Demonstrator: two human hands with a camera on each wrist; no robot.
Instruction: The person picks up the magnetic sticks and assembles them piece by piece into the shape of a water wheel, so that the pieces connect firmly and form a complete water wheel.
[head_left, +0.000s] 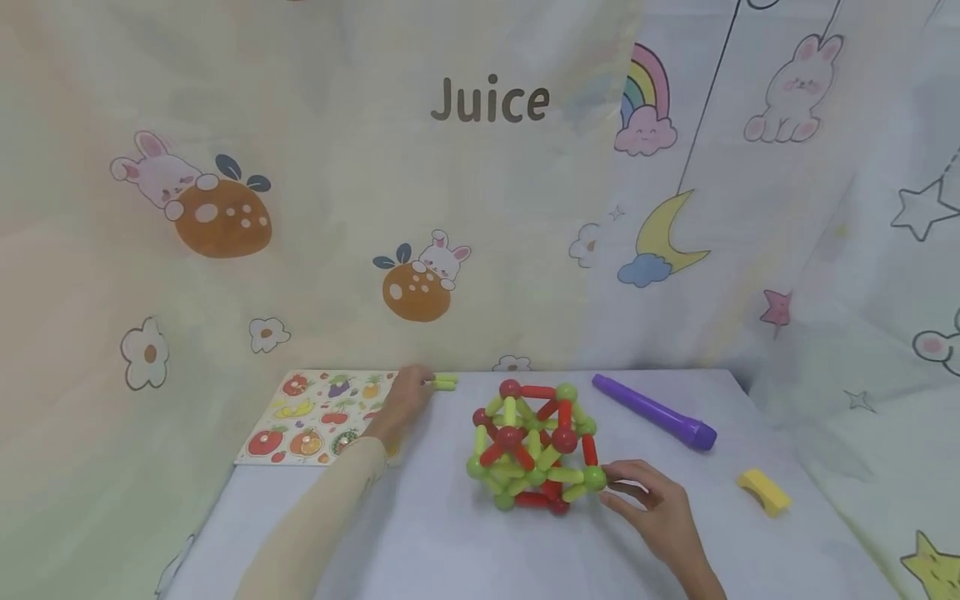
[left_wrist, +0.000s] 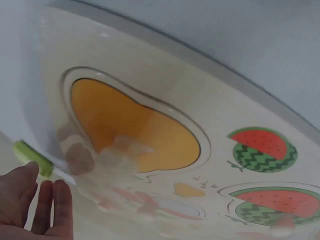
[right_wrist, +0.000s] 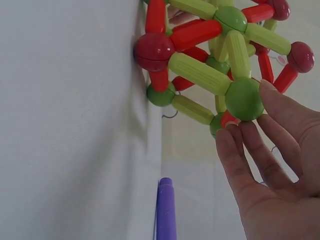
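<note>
At the back of the table my left hand [head_left: 403, 402] reaches over the fruit board's right edge. Its thumb and fingers pinch the end of a light-green magnetic stick [left_wrist: 33, 158]; a second green stick [head_left: 446, 385] lies alongside in the head view. Mid-table stands a cage-like structure [head_left: 536, 475] of red and green magnetic sticks and balls. My right hand [head_left: 654, 504] grips its lower right corner, with thumb and fingertips around a green ball [right_wrist: 244, 99]. Part of the left hand's grip is hidden.
A white fruit puzzle board [head_left: 330, 408] lies at the back left. Behind the structure to the right is a purple stick-like toy [head_left: 652, 410] with a wider end. A yellow arched block [head_left: 763, 492] sits near the right edge. A printed curtain [head_left: 487, 183] hangs behind the table.
</note>
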